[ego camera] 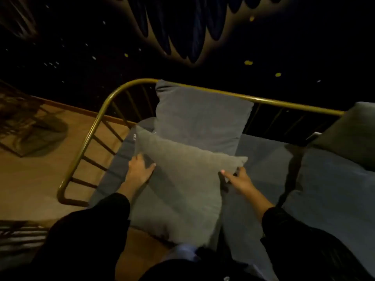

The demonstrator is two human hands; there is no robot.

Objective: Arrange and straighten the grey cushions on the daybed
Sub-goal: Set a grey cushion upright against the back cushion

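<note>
Floorboards (36, 179) lay left of the daybed's brass rail (87, 142), with a blurred dark shape on them. Just right of that rail, the left hand (140, 171) clasped the left edge of the front grey cushion (182, 185), thumb on top. Behind it, a second grey cushion (200, 120) leaned upright against the rail. The right hand (239, 179) pinched the front cushion's right corner. Farther right, a third cushion (349, 134) rested against the rail on the grey mattress (324, 189).

Your near cushion (182, 189) lies on the mattress (324, 189), before another (200, 122) propped on the rail (284, 103); a third (353, 134), seemingly, sits right.
</note>
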